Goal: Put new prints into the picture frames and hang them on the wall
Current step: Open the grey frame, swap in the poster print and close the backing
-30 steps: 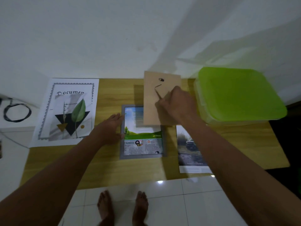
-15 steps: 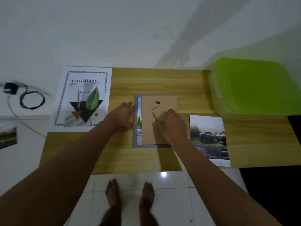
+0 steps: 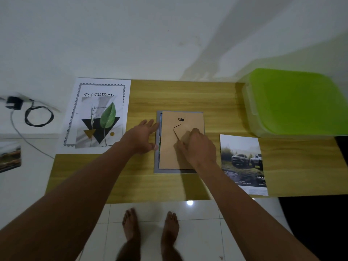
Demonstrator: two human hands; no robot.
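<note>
A grey picture frame [image 3: 156, 166] lies face down in the middle of the wooden table [image 3: 188, 95]. Its brown backing board [image 3: 169, 155] lies in it, a thin strip of the green print showing along the left edge. My left hand [image 3: 140, 137] rests with straight fingers against the frame's left side. With curled fingers, my right hand [image 3: 197, 147] pinches the backing board at its cut stand flap. A truck print [image 3: 243, 162] lies right of the frame. At the left, a leaf print [image 3: 99, 125] lies on a document sheet [image 3: 102, 85].
A closed box with a green lid [image 3: 297, 98] stands at the table's back right against the white wall. A black coiled cable [image 3: 37, 117] and another photo [image 3: 10, 159] lie on the floor at the left. My bare feet [image 3: 150, 227] stand before the table's front edge.
The backing board was tilted up over the frame's back edge; my right hand has lowered it flat into the frame, covering the green print. My left hand stayed at the frame's left side.
</note>
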